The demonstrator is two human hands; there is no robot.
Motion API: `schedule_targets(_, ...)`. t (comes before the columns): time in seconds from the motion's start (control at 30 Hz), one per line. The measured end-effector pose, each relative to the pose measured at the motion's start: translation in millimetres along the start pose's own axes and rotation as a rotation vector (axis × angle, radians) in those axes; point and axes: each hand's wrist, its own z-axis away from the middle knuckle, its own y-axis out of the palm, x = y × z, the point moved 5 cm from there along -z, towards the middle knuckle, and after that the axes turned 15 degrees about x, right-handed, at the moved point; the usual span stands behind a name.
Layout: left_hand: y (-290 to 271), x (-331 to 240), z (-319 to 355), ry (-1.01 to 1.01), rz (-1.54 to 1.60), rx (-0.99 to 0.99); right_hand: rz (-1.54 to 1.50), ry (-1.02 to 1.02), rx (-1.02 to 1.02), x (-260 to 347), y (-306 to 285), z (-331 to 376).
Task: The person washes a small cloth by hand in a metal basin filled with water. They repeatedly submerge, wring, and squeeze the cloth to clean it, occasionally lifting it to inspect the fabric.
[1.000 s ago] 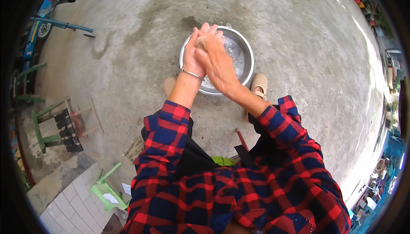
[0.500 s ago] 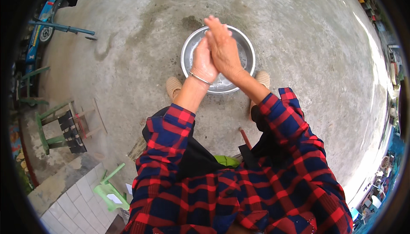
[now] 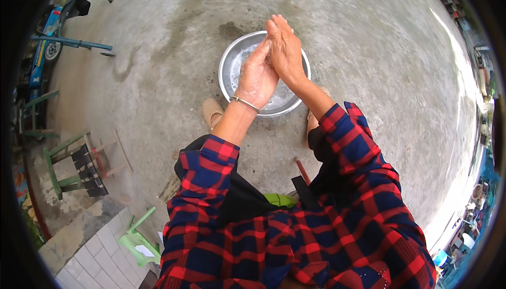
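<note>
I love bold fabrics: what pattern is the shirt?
The shirt is red and navy plaid, clearest in the head view.

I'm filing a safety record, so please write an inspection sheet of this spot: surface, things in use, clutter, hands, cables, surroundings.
Surface: concrete floor, with darker, damp-looking patches.
Things in use: metal basin on the floor, with what looks like sudsy water inside.
Clutter: green plastic seat at lower left; strapped wooden seat beyond it; red stick near the person's legs.
Hands: left hand, fingers mostly hidden, against right hand, fingers extended; both over the basin; bracelet on the left wrist.
Cables: nothing seen.
Surroundings: blue-framed wheeled item at upper left; pale tiles at lower left; mixed items along the right edge, too small to tell.
</note>
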Motion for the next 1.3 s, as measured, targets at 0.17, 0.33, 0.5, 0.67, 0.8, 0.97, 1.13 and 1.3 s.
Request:
schedule_targets(0.17, -37, -37, -9, 0.195, -0.041, 0.096, 0.096, -0.044, 0.07, 0, 33, 18)
schedule_targets(0.33, -3, 3, -1, 0.014, 0.04, 0.01, 0.302, -0.089, 0.078, 15, 8, 0)
schedule_targets(0.5, -1, -17, -4, 0.059, -0.194, -0.004, 0.579, 0.057, -0.067, 6, -22, -8)
schedule_targets(0.67, -8, -28, -3, 0.062, -0.316, -0.077, -0.099, 0.1, 0.142, 7, -19, -4)
schedule_targets(0.8, -8, -32, 3, -0.064, -0.364, -0.124, -0.473, 0.243, 0.122, -2, -26, -6)
schedule_targets(0.97, -13, -33, 5, -0.168, -0.43, -0.179, -0.529, 0.273, 0.293, 0, -25, -3)
schedule_targets(1.13, -19, -37, -1, -0.114, -0.431, -0.166, -0.493, 0.305, 0.345, 7, -23, -1)
schedule_targets(1.3, -12, -44, 0, -0.185, -0.558, -0.157, -0.414, 0.141, 0.346, 2, -28, -3)
